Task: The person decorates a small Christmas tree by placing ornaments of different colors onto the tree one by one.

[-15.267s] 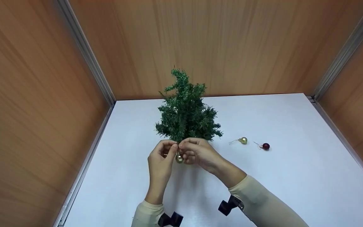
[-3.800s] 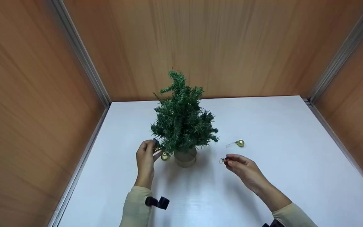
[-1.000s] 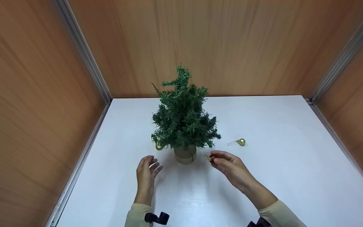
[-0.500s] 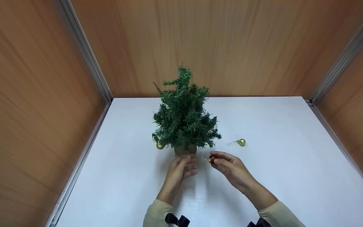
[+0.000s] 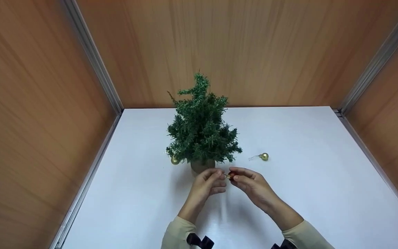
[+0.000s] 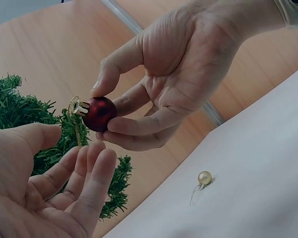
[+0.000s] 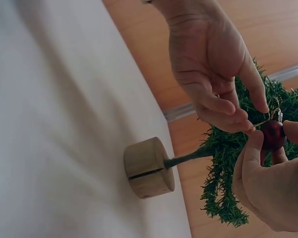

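My right hand (image 5: pixel 254 188) pinches a dark red Christmas ball (image 6: pixel 100 114) by its sides, between thumb and fingers. The ball's gold cap and thin gold cord loop (image 7: pixel 260 124) point toward my left hand (image 5: pixel 206 186). In the left wrist view, the left fingertips are right at the cord, while the thumb stands apart from them. Both hands are in front of a small green artificial Christmas tree (image 5: pixel 204 131), which stands upright on a round wooden base (image 7: pixel 149 168). A gold ball (image 5: pixel 174 160) hangs low on the tree's left side.
Another gold ball (image 5: pixel 264 156) with its cord lies on the white table (image 5: pixel 306 183), right of the tree. Wooden panels (image 5: pixel 254 52) with metal corner strips enclose the table at the back and both sides.
Over the last second, my left hand has moved right, from left of the tree base to the red ball's cord. The right hand stays nearly still, and earlier it picked the red ball off the table.
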The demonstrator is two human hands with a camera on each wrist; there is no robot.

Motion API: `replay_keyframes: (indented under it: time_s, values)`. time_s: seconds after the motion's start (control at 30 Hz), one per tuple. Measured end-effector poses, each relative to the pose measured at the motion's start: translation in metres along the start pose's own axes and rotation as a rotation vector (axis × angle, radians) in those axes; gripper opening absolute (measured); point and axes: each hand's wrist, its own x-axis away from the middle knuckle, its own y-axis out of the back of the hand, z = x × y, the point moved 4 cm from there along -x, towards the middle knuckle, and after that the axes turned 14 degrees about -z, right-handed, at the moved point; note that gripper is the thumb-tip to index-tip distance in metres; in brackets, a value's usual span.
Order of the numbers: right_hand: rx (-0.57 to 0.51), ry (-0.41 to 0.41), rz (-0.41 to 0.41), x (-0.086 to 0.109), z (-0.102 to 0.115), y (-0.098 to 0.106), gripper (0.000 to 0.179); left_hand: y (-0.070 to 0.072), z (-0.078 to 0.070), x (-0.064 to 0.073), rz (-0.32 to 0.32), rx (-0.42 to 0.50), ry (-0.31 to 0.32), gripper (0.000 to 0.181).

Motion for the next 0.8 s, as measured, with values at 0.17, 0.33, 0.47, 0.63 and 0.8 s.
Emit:
replay_keyframes:
  time_s: [0.17,0.33,0.47,0.63,0.8]
  values:
    - [0.007,0.0,0.007,-0.0003,-0.0012,0.0006,0.034,-0.0011,-0.0009,0.0022,0.02,0.008,0.006,0.037]
    - [0.011,-0.001,0.002,-0.0007,-0.0019,0.0003,0.035,-0.0016,-0.0011,0.0031,0.026,0.027,0.006,0.034]
    - [0.01,-0.007,-0.002,-0.001,-0.0028,0.0,0.04,-0.0013,-0.0008,0.0028,0.023,0.04,0.004,0.03]
    - [0.01,-0.008,-0.006,-0.0012,-0.0037,0.0004,0.043,-0.0018,-0.0013,0.0032,0.024,0.047,0.004,0.028]
    - [0.005,-0.003,-0.011,-0.001,-0.0035,0.0004,0.037,-0.0022,-0.0013,0.0031,0.021,0.046,0.004,0.027]
